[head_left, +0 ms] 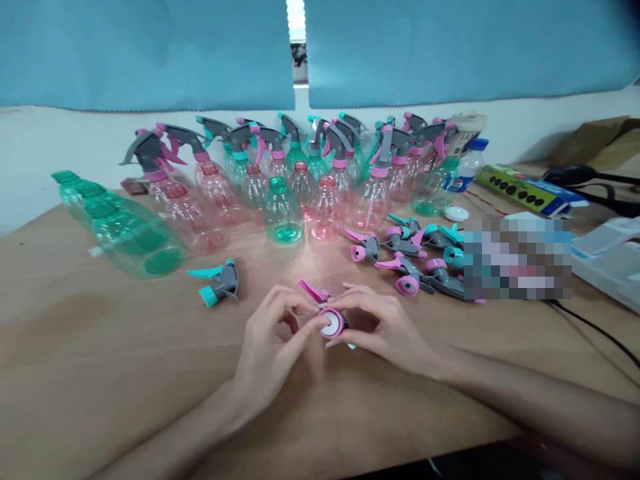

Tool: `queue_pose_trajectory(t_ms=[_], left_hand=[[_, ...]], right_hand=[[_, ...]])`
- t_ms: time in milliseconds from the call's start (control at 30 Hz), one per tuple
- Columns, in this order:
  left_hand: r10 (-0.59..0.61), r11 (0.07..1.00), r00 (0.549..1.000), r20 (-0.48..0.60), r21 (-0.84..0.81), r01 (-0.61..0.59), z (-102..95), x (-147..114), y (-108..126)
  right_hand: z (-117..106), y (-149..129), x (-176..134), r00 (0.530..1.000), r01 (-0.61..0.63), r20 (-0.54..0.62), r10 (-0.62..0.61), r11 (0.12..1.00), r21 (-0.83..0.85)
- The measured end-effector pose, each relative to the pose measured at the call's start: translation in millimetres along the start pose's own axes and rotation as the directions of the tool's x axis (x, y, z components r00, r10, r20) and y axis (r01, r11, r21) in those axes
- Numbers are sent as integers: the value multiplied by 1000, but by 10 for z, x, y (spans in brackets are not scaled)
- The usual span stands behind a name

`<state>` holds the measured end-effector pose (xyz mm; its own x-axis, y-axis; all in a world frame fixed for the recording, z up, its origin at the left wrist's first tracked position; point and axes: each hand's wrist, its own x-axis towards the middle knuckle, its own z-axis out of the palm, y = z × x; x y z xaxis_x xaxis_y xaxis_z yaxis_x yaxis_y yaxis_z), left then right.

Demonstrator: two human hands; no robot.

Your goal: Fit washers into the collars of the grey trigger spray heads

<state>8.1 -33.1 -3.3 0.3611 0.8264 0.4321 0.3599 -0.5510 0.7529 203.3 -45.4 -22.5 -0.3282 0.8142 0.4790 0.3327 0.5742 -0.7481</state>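
Between my two hands is a pink-and-grey spray trigger head, its round collar turned up toward me with a white disc inside. My left hand pinches the collar from the left, thumb on the white disc. From the right, my right hand grips the same head with thumb and fingers. The head's pink lever points up and left past the fingers. A teal-and-grey spray head lies on the table left of my hands. Several loose pink and teal spray heads lie to the right.
Behind stand rows of clear pink and green bottles, many with spray heads, such as an open green bottle. Green bottles lean at left. A labelled bottle with a blue cap, a green-yellow box and a black cable are at right.
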Motion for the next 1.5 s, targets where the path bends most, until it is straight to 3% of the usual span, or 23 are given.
queue_pose_trajectory(t_ms=[100,200,800,1033,1500], left_hand=[[319,932,945,73,154,-327,-52,5,25],[423,878,894,149,176,-445,-70,17,47],[406,831,871,275,285,-478,-50,-22,71],[458,790,858,231,336,-512,-88,2,87],[356,841,919,172,370,-395,-91,-11,19]], right_hand=[[-5,14,-4,1000,1,-8,-1,1000,-4],[-2,24,-10,1000,16,-13,-17,1000,-7],[9,36,-12,999,49,-21,-50,998,-30],[-11,11,-8,999,35,-19,-36,999,-29],[-32,-13,-11,1000,-7,-11,7,1000,0]])
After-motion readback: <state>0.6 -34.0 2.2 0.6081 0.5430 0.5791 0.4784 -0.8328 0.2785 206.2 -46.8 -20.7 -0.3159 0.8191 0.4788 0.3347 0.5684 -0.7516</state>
